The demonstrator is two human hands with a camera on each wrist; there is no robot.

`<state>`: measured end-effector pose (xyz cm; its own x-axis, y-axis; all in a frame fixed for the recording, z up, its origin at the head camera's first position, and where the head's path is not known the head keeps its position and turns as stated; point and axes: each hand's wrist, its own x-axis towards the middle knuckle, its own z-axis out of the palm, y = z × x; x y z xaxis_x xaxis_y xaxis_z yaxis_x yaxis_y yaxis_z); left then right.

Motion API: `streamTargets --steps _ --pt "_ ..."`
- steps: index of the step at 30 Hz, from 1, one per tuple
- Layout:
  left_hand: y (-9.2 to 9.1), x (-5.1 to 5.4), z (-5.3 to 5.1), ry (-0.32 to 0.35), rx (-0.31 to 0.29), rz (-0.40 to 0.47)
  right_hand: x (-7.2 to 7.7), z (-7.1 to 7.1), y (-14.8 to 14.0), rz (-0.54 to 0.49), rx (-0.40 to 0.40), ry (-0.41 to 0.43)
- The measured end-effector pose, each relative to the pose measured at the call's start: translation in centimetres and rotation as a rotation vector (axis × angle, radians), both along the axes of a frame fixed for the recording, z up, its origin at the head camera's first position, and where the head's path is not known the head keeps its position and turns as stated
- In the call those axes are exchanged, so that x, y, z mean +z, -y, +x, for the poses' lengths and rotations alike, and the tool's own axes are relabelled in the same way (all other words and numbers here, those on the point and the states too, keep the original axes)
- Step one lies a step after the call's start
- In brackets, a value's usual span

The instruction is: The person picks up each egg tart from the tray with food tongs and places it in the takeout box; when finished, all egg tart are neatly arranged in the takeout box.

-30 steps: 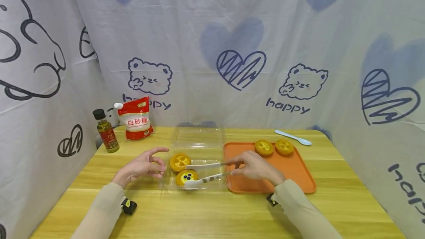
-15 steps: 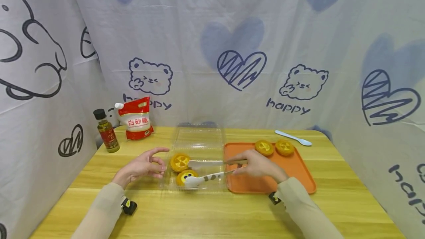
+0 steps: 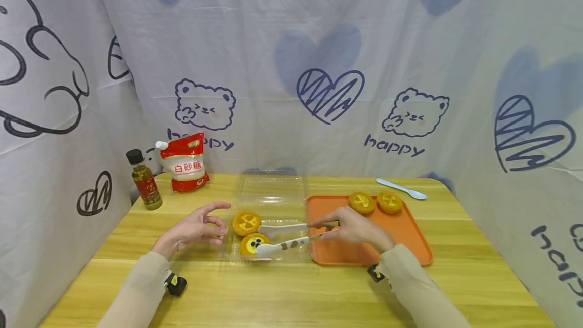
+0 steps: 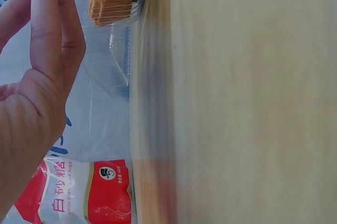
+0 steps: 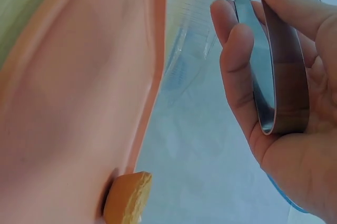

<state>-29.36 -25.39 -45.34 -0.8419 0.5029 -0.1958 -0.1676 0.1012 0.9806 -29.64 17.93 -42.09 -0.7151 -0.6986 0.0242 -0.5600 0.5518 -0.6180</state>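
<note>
My right hand (image 3: 357,227) holds metal tongs (image 5: 289,87) with white tips (image 3: 284,227), their arms spread apart. The tongs reach left into a clear hinged plastic box (image 3: 291,254), whose lid (image 3: 272,190) stands open at the back. Inside lie two tarts: a plain yellow tart (image 3: 246,223) and, nearer me, a blueberry-topped tart (image 3: 252,239). The lower tip overlaps the blueberry tart's right side; I cannot tell whether it touches. Left of the box hovers my left hand (image 3: 202,227), fingers loosely bent, nothing visible in them. Whether its fingertips touch the box wall is unclear.
An orange tray (image 3: 401,247) lies right of the box, with one tart (image 3: 361,202) and a second tart (image 3: 389,202) at its back edge. Behind it is a pale blue spoon (image 3: 403,189). A sugar bag (image 3: 188,166) and an oil bottle (image 3: 146,183) stand back left.
My right hand and the tongs have shifted slightly right, and more of the blueberry tart's top shows. The left hand and both tarts in the box stay in place.
</note>
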Motion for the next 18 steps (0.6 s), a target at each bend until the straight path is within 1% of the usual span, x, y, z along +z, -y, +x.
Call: streamTargets --steps 5,11,15,18 --pt "0.1 0.0 -0.1 -0.005 0.002 -0.005 0.0 0.1 -0.1 0.0 0.005 -0.02" --pt "0.0 -0.2 -0.2 -0.003 0.001 -0.024 -0.5 0.3 -0.9 -0.025 -0.026 0.024" --pt "0.0 -0.2 -0.3 -0.003 0.002 -0.018 -0.6 0.4 -1.3 -0.05 -0.053 0.009" --pt "0.1 0.0 -0.3 -0.006 0.001 -0.015 -0.6 0.5 -1.7 -0.059 -0.1 0.005"
